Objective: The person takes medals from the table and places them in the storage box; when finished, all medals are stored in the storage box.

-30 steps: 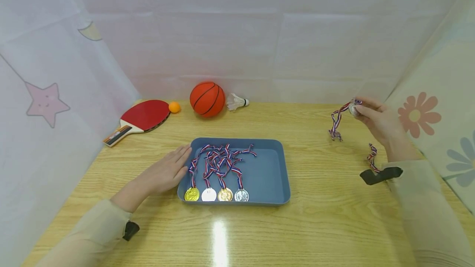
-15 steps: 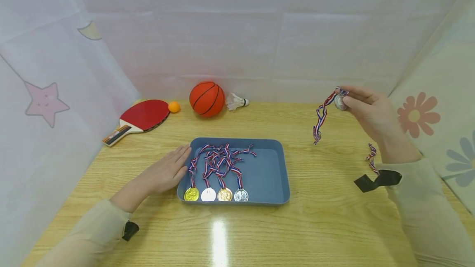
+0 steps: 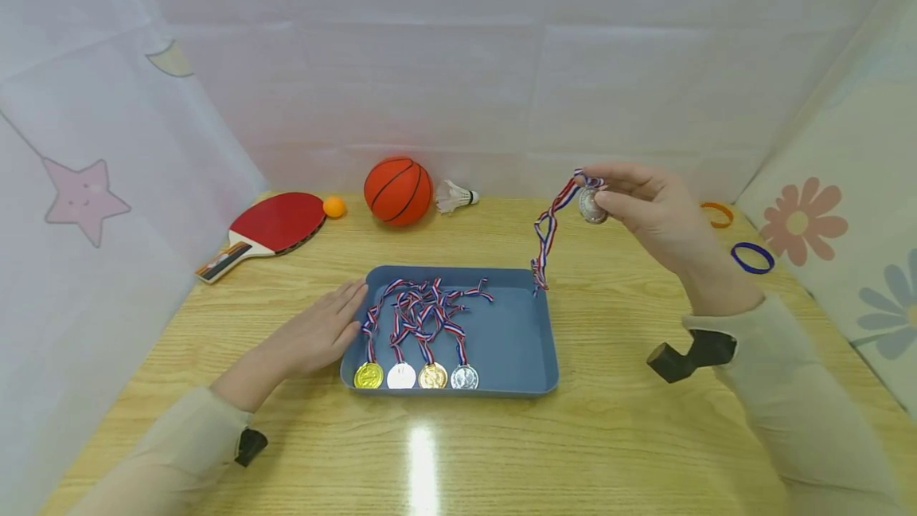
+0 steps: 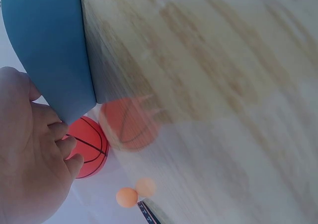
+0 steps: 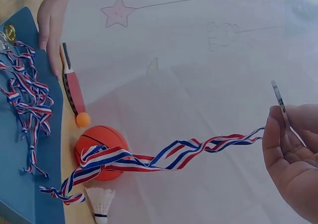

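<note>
My right hand (image 3: 648, 217) pinches a silver medal (image 3: 591, 207) between thumb and fingers, behind and to the right of the blue tray (image 3: 512, 341). The medal's red, white and blue ribbon (image 5: 169, 157) dangles, its knotted end by the tray's back right corner. My left hand (image 3: 318, 330) lies with straight fingers against the tray's left wall, also seen in the left wrist view. Inside the tray, several medals line the front edge: a gold medal (image 3: 368, 376) at far left, a silver medal (image 3: 464, 377) at the right end. Their ribbons (image 3: 426, 313) lie tangled behind them.
Behind the tray are a red table tennis bat (image 3: 281, 221), an orange ball (image 3: 333, 207), a small basketball (image 3: 398, 191) and a shuttlecock (image 3: 455, 196). An orange wristband (image 3: 719, 215) and a blue wristband (image 3: 752, 258) lie at the right, beyond my forearm.
My right hand has carried the silver medal leftward, towards the tray. Two wristbands have come into view, while another ribbon on the table at right is now hidden. My left hand stays put.
</note>
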The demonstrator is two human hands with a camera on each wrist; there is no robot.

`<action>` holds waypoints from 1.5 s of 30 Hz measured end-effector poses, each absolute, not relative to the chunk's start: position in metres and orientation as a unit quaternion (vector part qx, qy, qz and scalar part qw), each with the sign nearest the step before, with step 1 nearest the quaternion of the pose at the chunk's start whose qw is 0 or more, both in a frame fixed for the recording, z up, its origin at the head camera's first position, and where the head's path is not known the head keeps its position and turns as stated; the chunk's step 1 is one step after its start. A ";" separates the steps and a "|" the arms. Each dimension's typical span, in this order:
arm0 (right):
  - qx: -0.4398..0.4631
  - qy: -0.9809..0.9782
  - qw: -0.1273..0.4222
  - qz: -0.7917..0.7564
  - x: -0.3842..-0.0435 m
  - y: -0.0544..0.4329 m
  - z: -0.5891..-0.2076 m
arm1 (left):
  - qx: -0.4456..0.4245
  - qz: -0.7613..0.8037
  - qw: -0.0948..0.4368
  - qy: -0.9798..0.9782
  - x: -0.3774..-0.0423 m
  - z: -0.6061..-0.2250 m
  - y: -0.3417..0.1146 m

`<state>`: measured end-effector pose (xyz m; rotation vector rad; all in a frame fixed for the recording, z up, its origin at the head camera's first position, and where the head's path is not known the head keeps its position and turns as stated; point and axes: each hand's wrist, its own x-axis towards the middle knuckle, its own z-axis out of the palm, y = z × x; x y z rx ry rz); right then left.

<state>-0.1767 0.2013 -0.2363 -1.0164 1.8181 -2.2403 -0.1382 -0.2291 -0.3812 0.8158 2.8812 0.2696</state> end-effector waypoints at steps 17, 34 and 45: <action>-0.249 0.770 0.121 -0.574 -0.175 0.152 -0.295 | 0.279 0.089 0.058 0.954 -0.138 -0.382 -0.230; -0.300 0.811 0.203 -0.459 -0.157 0.134 -0.363 | 0.273 0.086 0.064 0.956 -0.140 -0.384 -0.229; -0.335 0.810 0.237 -0.420 -0.143 0.123 -0.385 | 0.272 0.087 0.068 0.956 -0.140 -0.383 -0.229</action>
